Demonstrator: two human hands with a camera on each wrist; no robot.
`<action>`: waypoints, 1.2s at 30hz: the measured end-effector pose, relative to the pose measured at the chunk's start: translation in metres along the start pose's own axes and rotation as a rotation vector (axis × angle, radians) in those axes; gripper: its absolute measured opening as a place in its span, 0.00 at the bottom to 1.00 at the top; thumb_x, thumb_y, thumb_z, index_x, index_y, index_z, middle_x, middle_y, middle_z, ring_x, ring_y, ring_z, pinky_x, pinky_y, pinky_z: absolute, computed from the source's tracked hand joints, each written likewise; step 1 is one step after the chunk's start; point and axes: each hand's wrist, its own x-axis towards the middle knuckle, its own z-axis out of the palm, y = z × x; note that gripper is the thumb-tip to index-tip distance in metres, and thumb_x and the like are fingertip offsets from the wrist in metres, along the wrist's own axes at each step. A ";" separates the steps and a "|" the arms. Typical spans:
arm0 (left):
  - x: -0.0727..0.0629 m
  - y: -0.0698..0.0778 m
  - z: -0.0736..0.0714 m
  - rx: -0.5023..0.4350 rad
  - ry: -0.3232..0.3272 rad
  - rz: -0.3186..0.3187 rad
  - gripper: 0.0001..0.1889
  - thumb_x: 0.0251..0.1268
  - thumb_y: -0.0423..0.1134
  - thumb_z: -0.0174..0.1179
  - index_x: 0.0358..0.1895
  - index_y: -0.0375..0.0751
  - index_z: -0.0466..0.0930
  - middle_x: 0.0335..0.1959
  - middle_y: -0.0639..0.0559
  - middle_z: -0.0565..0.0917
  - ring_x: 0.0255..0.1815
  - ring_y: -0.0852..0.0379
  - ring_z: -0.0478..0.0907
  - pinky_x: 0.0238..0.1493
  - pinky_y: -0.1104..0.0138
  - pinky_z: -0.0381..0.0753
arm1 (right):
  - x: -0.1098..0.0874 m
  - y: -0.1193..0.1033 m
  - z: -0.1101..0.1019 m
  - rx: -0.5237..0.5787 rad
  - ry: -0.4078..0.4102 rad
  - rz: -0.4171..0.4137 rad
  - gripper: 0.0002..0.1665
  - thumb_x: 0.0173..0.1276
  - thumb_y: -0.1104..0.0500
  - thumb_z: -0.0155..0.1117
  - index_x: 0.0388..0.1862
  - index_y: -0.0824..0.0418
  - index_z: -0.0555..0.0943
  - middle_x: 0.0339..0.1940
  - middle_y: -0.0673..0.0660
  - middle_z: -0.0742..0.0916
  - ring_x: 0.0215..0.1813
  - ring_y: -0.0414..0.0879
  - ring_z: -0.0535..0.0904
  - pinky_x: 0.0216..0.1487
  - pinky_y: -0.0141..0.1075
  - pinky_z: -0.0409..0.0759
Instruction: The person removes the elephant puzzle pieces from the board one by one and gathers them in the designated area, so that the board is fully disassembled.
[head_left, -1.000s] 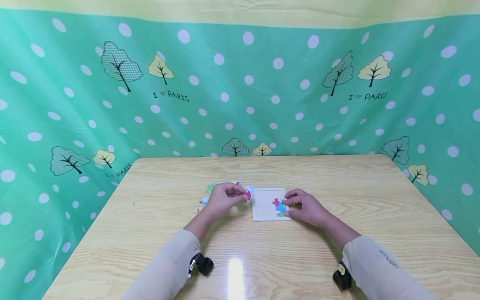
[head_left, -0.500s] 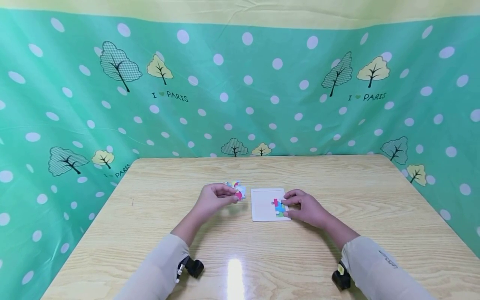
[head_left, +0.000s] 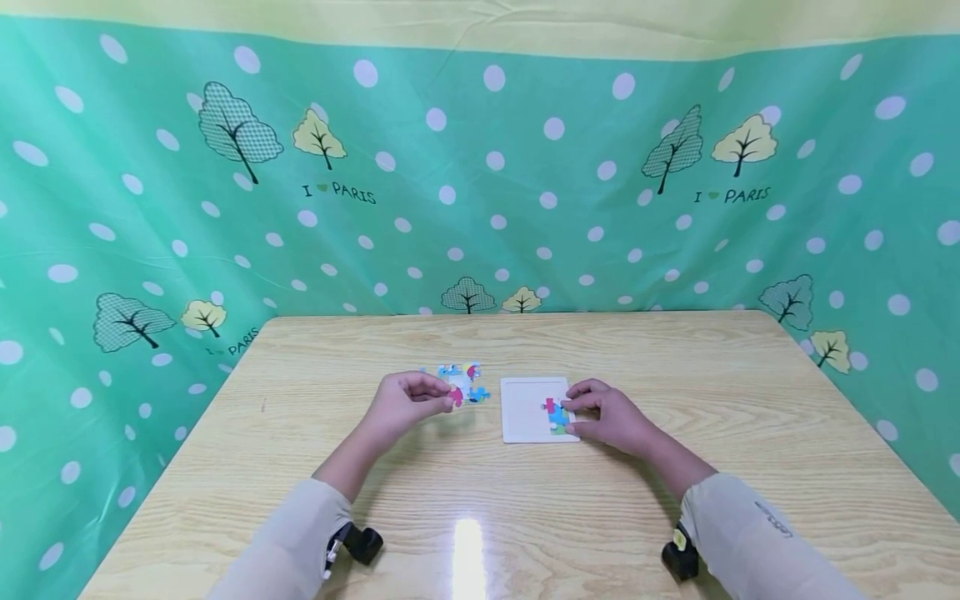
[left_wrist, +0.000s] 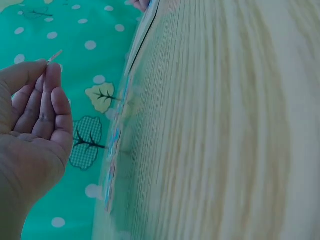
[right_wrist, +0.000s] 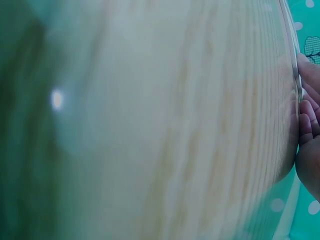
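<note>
My left hand [head_left: 405, 405] pinches a pink and white jigsaw piece [head_left: 456, 395] between thumb and fingertips. In the left wrist view that jigsaw piece [left_wrist: 55, 56] shows edge-on, raised above the tabletop. Just beyond the hand lie several loose jigsaw pieces [head_left: 478, 394], partly hidden behind it. A square white puzzle tray [head_left: 523, 427] lies flat to the right, with joined pink, blue and green pieces [head_left: 557, 415] in its lower right part. My right hand [head_left: 611, 419] holds the tray's right edge, thumb and fingertips overlapping the joined pieces.
Both hands work over a wood-grain table [head_left: 637, 517]. A green polka-dot curtain [head_left: 480, 167] hangs behind and at the sides. Each sleeve carries a black wrist camera [head_left: 363, 545].
My left hand has moved left, away from the tray, with the pinched jigsaw piece. More of the loose pieces behind it now show. The right hand has stayed at the tray.
</note>
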 end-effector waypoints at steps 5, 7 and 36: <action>-0.006 0.000 -0.008 0.005 0.012 -0.006 0.13 0.53 0.32 0.72 0.42 0.32 0.83 0.38 0.44 0.87 0.41 0.50 0.85 0.46 0.63 0.83 | -0.001 0.001 0.000 0.002 0.000 -0.003 0.22 0.59 0.59 0.75 0.52 0.64 0.85 0.56 0.56 0.79 0.61 0.55 0.73 0.60 0.48 0.74; -0.008 -0.001 -0.011 0.007 0.015 -0.007 0.13 0.53 0.32 0.72 0.41 0.32 0.83 0.38 0.44 0.86 0.41 0.50 0.85 0.45 0.64 0.83 | -0.001 0.000 0.001 0.002 -0.001 0.003 0.22 0.59 0.59 0.75 0.52 0.63 0.85 0.56 0.55 0.79 0.61 0.54 0.73 0.60 0.47 0.74; -0.031 -0.017 -0.046 0.268 -0.043 -0.114 0.09 0.52 0.32 0.71 0.37 0.35 0.84 0.30 0.47 0.85 0.31 0.51 0.81 0.30 0.65 0.83 | 0.000 -0.003 0.000 0.001 -0.002 0.026 0.21 0.59 0.58 0.74 0.52 0.63 0.85 0.56 0.55 0.79 0.61 0.55 0.72 0.61 0.48 0.73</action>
